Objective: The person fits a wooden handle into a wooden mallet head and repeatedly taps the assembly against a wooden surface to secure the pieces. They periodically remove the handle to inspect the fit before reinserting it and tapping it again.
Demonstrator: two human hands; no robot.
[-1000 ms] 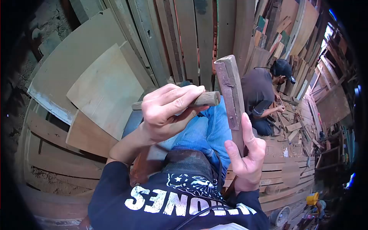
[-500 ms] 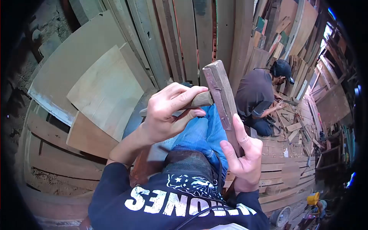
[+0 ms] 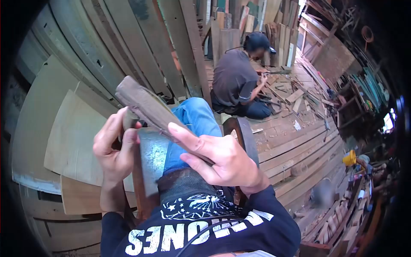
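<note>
White capitals (image 3: 167, 236) on the wearer's black T-shirt (image 3: 252, 242), upside down in view, read "ONES" after less clear letters; print (image 3: 245, 98) on the co-worker's sleeve (image 3: 248, 90) is illegible.

worn grey-brown wooden bar (image 3: 147, 103), slanting out from the right hand (image 3: 222, 160), darker strip (image 3: 155, 124) along its lower edge, wooden stick (image 3: 129, 119) mostly hidden in the left hand (image 3: 114, 147), just beside the bar's far end

The left grip (image 3: 114, 145) hides most of the stick (image 3: 129, 119), the right grip (image 3: 224, 157) part of the block (image 3: 147, 103).
</note>
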